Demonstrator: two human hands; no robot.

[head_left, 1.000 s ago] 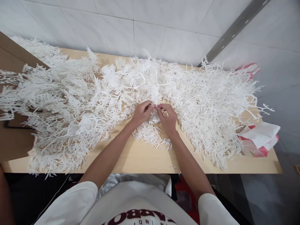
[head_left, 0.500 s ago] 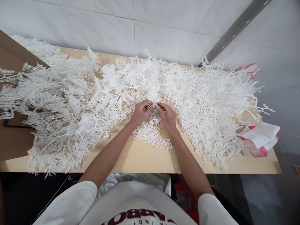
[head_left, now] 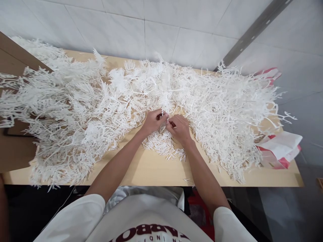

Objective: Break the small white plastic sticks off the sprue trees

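Note:
My left hand (head_left: 153,121) is closed in a pinch on a white plastic sprig (head_left: 162,112), only a small part of which shows between the fingers. Close beside it, the curled fingers of my right hand (head_left: 179,128) pinch at the near end of the same sprig, their tips almost touching my left thumb. Below both hands lies a small heap of short, thin white plastic pieces (head_left: 164,145). Branching white sprigs pile up on the left (head_left: 83,97), and a dense tangle of them (head_left: 222,111) spreads on the right.
The light wooden table (head_left: 151,171) runs along a tiled wall (head_left: 121,30). Cardboard (head_left: 15,148) stands at the left end. A white and red bag (head_left: 280,148) lies at the right end, with another red and white wrapper (head_left: 268,75) behind. A metal post (head_left: 249,37) leans across the wall.
My right hand has turned and curled its fingers inward, dropping slightly toward me. The left hand has barely shifted and keeps its pinch. The piles look the same.

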